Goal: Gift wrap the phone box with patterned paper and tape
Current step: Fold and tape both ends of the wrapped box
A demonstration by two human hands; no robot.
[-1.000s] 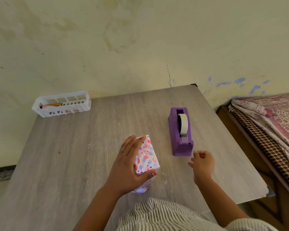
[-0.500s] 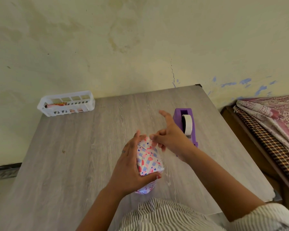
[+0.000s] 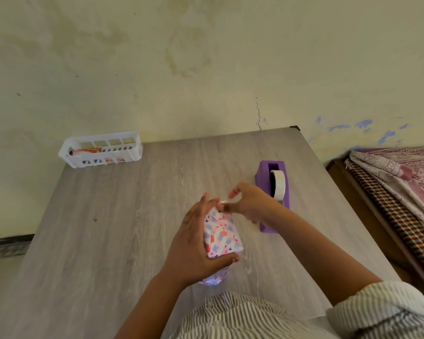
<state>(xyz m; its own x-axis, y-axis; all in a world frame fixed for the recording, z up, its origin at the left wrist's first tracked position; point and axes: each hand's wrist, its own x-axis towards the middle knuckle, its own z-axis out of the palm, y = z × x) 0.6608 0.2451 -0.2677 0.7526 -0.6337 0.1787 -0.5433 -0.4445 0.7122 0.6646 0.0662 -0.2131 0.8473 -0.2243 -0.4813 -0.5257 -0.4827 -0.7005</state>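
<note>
The phone box (image 3: pixel 221 237), wrapped in white paper with pink, red and blue shapes, stands tilted on the grey table (image 3: pixel 122 223) near its front. My left hand (image 3: pixel 196 243) grips it from the left, thumb across the near end. My right hand (image 3: pixel 247 204) is at the box's far top end, where thumb and forefinger hold a small piece of clear tape (image 3: pixel 223 201) against the folded paper. Just behind my right hand sits the purple tape dispenser (image 3: pixel 274 189) with its white roll.
A white slotted plastic basket (image 3: pixel 100 149) with a few papers stands at the table's far left corner against the wall. A bed with patterned cloths (image 3: pixel 402 182) runs along the table's right side. The table's front edge is close to my striped shirt.
My right hand has moved from beside the dispenser to the box's far end with a piece of tape. My left hand has kept its grip on the box.
</note>
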